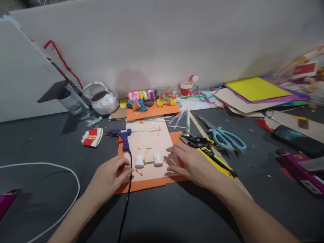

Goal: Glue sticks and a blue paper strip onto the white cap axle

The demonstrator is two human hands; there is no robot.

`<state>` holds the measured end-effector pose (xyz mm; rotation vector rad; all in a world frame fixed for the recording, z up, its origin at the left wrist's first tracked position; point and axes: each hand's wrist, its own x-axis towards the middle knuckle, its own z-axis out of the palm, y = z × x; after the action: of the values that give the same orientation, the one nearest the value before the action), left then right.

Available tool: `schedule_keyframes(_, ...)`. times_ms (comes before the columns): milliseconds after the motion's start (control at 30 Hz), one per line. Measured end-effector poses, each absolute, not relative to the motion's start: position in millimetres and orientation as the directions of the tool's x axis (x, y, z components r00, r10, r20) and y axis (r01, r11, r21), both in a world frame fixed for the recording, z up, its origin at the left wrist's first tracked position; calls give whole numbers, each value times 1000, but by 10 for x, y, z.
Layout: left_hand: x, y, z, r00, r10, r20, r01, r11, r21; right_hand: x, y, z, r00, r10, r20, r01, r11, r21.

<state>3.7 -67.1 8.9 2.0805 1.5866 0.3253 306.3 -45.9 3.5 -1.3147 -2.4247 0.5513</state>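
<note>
Two white cup-shaped pieces point(158, 159) joined by a short bar of thin wooden sticks point(149, 160) lie on a pale sheet of paper point(157, 141). To their left is my left hand point(113, 173), fingers loosely curled and thumb apart, holding nothing, beside the black cord. On the other side my right hand point(184, 163) hovers with fingers spread and empty, close to the right white piece. A blue glue gun point(124, 136) rests just beyond my left hand. Small stick offcuts point(145, 147) and an orange-tipped bit point(139, 172) are scattered on the sheet.
Right of the paper lie pliers point(198, 141), a yellow-black cutter point(216, 162) and blue-handled scissors point(224, 136). Clay packets point(140, 96), a white basket point(103, 101) and a bottle point(74, 104) line the back. Coloured sheets point(255, 88) are stacked back right; another person's hand point(315, 84) shows there.
</note>
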Motion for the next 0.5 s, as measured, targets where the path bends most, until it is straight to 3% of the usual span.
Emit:
schedule_keyframes(167, 115, -766, -74, 277, 961, 13, 848, -251, 466, 2823, -400, -78, -599, 768, 228, 681, 638, -359)
schedule_keyframes(300, 201, -720, -84, 325, 943, 77, 857, -328, 397, 2746, -368, -130, -606, 749, 267, 663, 662, -350)
schedule_keyframes(400, 272, -818, -59, 248, 967, 56, 916, -253, 311, 2785, -383, -127, -584, 757, 295, 663, 654, -365)
schedule_keyframes(500, 323, -982, -69, 158, 986, -53, 976, -147, 163, 2870, -386, -138, -532, 778, 333, 675, 628, -389)
